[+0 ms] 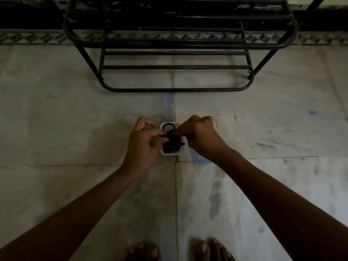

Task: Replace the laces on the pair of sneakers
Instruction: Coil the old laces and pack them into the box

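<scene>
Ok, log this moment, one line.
left hand: pinches black laces | right hand: pinches black laces | black laces: in white container

Floor [75, 119] lay open on either side of the white container [163, 152] holding the black laces [172, 144], and back toward the bare feet [203, 248]. The black rack [177, 89] closed the far side, well apart. A blue lid [202, 161] lay just beside the container's right edge.
</scene>
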Demonstrator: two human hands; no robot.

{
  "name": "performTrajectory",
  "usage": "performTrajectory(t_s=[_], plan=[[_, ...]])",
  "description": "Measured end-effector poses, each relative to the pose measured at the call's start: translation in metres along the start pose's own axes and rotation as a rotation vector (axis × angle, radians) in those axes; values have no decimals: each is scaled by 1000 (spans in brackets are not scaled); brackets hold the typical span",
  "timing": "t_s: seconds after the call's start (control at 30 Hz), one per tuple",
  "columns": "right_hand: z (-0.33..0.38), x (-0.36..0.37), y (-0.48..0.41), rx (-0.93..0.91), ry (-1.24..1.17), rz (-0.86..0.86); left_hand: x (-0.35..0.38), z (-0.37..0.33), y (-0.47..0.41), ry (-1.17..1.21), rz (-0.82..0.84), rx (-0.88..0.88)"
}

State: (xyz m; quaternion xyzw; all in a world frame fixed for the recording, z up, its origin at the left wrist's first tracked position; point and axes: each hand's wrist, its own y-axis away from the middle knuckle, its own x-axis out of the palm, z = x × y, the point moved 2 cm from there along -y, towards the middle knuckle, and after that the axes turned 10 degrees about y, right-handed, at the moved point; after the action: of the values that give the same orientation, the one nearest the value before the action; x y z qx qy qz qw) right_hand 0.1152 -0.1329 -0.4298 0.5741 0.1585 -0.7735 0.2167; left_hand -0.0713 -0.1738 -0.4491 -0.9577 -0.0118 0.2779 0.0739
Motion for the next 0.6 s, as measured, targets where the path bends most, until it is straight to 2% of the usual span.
performTrajectory(t_s=[0.1,0.17,0.23,0.33,0.5,0.6], plan=[[-7,1,11,-6,-118,-146,2,4,-13,1,28,13],[-9,0,17,37,-196,-172,4,6,-18,-3,46,10],[-10,-1,22,98,-255,-123,7,8,-19,-19,65,10],[-5,2,23,78,-213,5,7,7,-19,-31,75,-2],[6,2,14,0,-158,1,4,-4,-21,-91,74,45],[12,6,8,-63,-37,6,2,-10,-18,-69,86,82]])
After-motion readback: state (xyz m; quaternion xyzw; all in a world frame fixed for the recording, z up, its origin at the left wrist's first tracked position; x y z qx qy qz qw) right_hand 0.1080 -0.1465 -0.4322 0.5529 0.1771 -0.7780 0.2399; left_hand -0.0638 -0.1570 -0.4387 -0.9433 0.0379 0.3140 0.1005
